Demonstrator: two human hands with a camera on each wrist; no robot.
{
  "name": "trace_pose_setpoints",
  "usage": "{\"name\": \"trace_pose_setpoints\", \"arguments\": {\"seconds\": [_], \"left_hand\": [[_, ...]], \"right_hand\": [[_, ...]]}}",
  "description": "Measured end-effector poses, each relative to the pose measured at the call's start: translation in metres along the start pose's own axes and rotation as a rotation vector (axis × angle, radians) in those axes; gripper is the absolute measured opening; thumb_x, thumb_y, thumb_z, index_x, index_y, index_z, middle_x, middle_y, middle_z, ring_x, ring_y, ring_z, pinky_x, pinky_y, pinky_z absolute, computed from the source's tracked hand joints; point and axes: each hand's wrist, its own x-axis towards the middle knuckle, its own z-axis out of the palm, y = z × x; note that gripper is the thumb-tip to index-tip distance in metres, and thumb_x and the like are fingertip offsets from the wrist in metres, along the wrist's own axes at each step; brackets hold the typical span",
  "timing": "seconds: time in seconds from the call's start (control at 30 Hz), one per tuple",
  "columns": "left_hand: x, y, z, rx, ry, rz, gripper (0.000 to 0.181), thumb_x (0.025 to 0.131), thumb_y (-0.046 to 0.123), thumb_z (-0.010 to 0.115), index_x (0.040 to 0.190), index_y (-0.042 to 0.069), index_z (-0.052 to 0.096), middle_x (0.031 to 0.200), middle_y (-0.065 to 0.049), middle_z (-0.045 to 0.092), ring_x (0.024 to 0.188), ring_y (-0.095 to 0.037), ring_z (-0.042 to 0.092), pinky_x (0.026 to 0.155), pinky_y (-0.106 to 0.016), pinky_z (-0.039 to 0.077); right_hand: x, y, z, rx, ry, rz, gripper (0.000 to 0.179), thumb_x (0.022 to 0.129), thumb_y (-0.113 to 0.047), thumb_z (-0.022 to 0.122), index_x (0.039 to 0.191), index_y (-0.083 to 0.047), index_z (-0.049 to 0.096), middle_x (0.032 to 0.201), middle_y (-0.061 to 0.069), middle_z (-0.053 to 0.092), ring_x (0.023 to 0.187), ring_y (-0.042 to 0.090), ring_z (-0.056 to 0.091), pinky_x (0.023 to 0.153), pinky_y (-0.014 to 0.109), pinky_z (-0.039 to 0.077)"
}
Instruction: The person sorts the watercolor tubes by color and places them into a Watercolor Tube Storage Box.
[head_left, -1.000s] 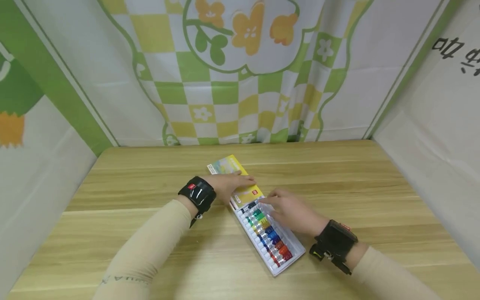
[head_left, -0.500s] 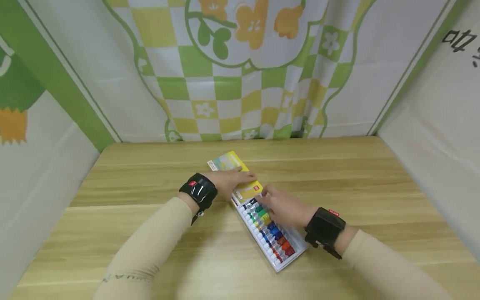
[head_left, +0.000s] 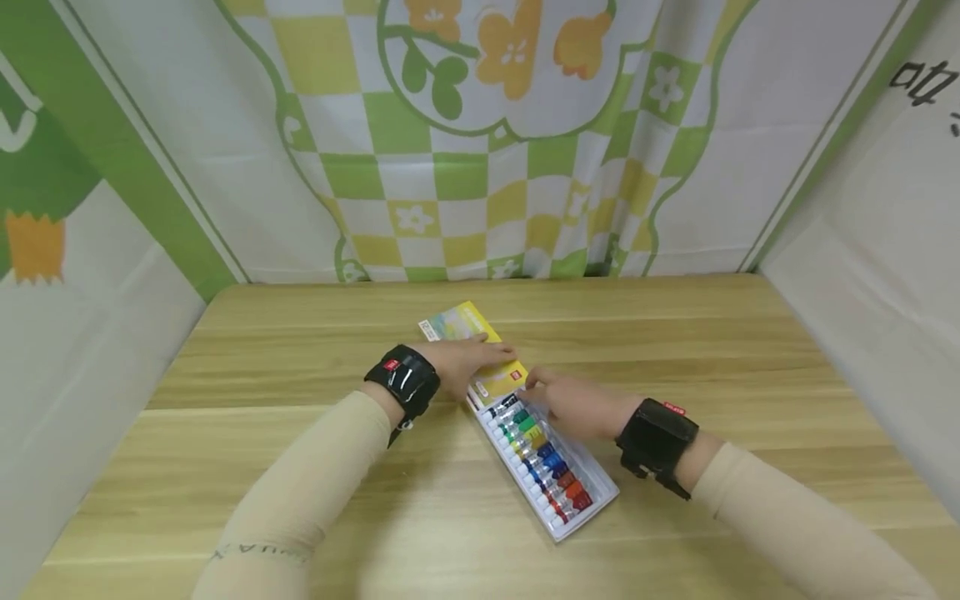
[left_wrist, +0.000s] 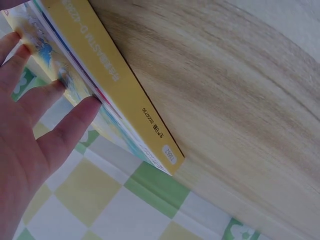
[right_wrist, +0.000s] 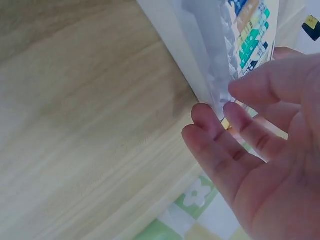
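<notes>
A yellow cardboard sleeve (head_left: pixel 498 386) lies diagonally on the table, with a white plastic tray (head_left: pixel 600 483) sticking out of its near end. In the tray lies a row of colourful paint tubes (head_left: pixel 551 467), their white caps towards the left. My left hand (head_left: pixel 463 364) holds the sleeve, fingers spread across its printed top; the thumb is mostly hidden. At the sleeve's mouth, my right hand (head_left: pixel 581 407) holds the tray's right edge. In the right wrist view, its thumb (right_wrist: pixel 250 89) is over the tubes' tail side and the other fingers are outside the tray wall.
Both things lie on a wooden table (head_left: pixel 300 433). A green-and-yellow checked curtain (head_left: pixel 457 208) hangs behind its far edge, and white cloth walls (head_left: pixel 862 333) stand at both sides.
My right hand has moved a little away from me along the tray, its wrist turning with it. The left hand, sleeve and tray keep nearly the same position relative to each other.
</notes>
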Motion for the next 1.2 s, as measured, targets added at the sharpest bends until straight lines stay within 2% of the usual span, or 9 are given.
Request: {"name": "trace_pose_setpoints", "arguments": {"seconds": [0.1,0.2,0.3,0.4,0.47,0.53,0.63,0.87,1.2], "left_hand": [[0.001,-0.001,0.000,0.010,0.007,-0.002,0.105,0.073,-0.019,0.073,0.162,0.016,0.030,0.169,-0.001,0.022,0.153,-0.041,0.011,0.108,-0.049,0.044],[0.002,-0.002,0.002,0.011,0.015,-0.001,0.105,0.072,-0.019,0.074,0.162,0.016,0.031,0.169,-0.002,0.023,0.153,-0.040,0.012,0.112,-0.049,0.040],[0.001,0.000,0.003,0.006,0.013,0.012,0.104,0.073,-0.018,0.074,0.162,0.015,0.031,0.168,-0.003,0.023,0.153,-0.042,0.012,0.116,-0.051,0.035],[-0.004,0.000,0.000,0.013,0.008,0.008,0.104,0.074,-0.014,0.078,0.162,0.015,0.030,0.169,-0.003,0.022,0.153,-0.041,0.011,0.115,-0.052,0.035],[-0.005,0.000,-0.001,0.024,0.007,0.002,0.104,0.075,-0.011,0.081,0.162,0.015,0.030,0.169,-0.003,0.022,0.153,-0.041,0.011,0.115,-0.052,0.034],[-0.006,-0.001,-0.002,0.034,0.009,-0.002,0.103,0.076,-0.007,0.083,0.162,0.015,0.030,0.168,-0.003,0.023,0.153,-0.041,0.012,0.116,-0.052,0.034],[-0.007,0.000,-0.002,0.034,0.009,0.005,0.102,0.077,-0.005,0.084,0.162,0.014,0.031,0.168,-0.004,0.023,0.153,-0.042,0.012,0.116,-0.051,0.034],[-0.005,0.004,-0.001,0.013,0.007,0.003,0.102,0.077,-0.005,0.084,0.162,0.014,0.031,0.169,-0.002,0.022,0.154,-0.040,0.010,0.113,-0.049,0.038],[0.000,0.004,0.000,-0.006,-0.006,-0.020,0.107,0.071,-0.017,0.076,0.162,0.016,0.031,0.169,0.001,0.020,0.154,-0.039,0.009,0.105,-0.046,0.047]], "right_hand": [[-0.001,0.001,-0.002,0.046,0.012,0.001,0.048,0.095,0.009,0.060,0.143,0.003,0.056,0.138,0.020,0.053,0.115,0.030,0.061,0.096,0.041,0.053],[-0.010,0.006,-0.001,0.094,0.066,0.025,0.046,0.097,0.004,0.059,0.143,0.003,0.056,0.136,0.020,0.056,0.117,0.030,0.061,0.097,0.043,0.053],[-0.032,0.011,0.005,0.208,0.134,0.139,0.044,0.099,-0.004,0.062,0.142,0.004,0.056,0.116,0.014,0.064,0.096,0.025,0.066,0.082,0.039,0.058],[-0.055,0.010,0.013,0.357,0.153,0.264,0.045,0.098,-0.010,0.065,0.140,0.005,0.057,0.092,0.002,0.065,0.069,0.014,0.061,0.061,0.031,0.054],[-0.066,0.009,0.020,0.438,0.141,0.298,0.044,0.097,-0.009,0.067,0.137,0.007,0.059,0.083,-0.002,0.063,0.058,0.011,0.055,0.052,0.027,0.050],[-0.071,0.006,0.026,0.491,0.135,0.316,0.042,0.097,-0.010,0.067,0.135,0.007,0.061,0.082,-0.003,0.064,0.056,0.010,0.055,0.050,0.026,0.049],[-0.072,0.002,0.034,0.525,0.155,0.336,0.037,0.096,-0.008,0.067,0.131,0.007,0.065,0.085,-0.001,0.067,0.055,0.011,0.055,0.049,0.026,0.048],[-0.065,-0.002,0.038,0.497,0.209,0.374,0.033,0.093,-0.004,0.069,0.124,0.006,0.069,0.092,0.007,0.072,0.058,0.011,0.056,0.051,0.026,0.049],[-0.047,-0.001,0.032,0.493,0.182,0.433,0.032,0.093,-0.001,0.067,0.125,0.005,0.069,0.102,0.013,0.074,0.054,0.012,0.051,0.049,0.025,0.046]]}}
